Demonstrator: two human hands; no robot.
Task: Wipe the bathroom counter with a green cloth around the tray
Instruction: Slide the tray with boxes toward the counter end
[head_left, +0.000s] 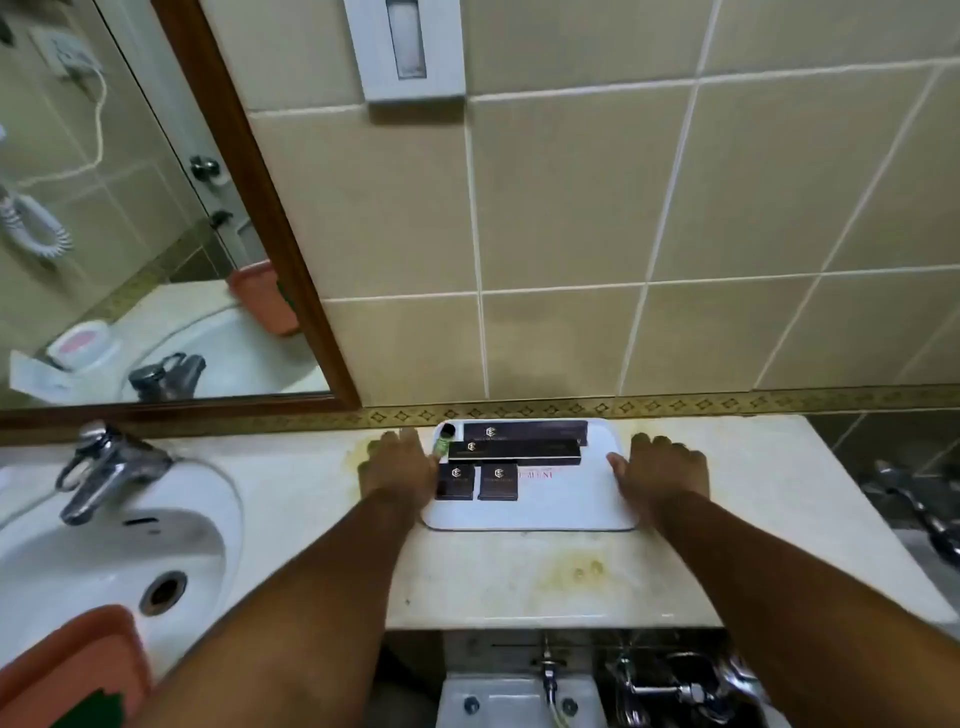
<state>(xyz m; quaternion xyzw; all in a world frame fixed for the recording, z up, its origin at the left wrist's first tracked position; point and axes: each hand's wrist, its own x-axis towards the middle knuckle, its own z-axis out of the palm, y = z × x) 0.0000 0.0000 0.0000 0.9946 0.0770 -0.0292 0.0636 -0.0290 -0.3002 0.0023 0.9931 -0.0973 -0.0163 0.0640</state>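
A white tray sits on the cream counter against the tiled wall. It carries several dark boxes and a small green bottle. My left hand grips the tray's left edge, thumb on the rim. My right hand grips its right edge the same way. The green cloth lies in an orange basin at the bottom left, partly cut off by the frame. Yellowish stains mark the counter in front of the tray and to its left.
A white sink with a chrome tap takes up the counter's left part. A framed mirror hangs above it. A dispenser is fixed on the wall. Pipes and a toilet tank lie below the counter's front edge.
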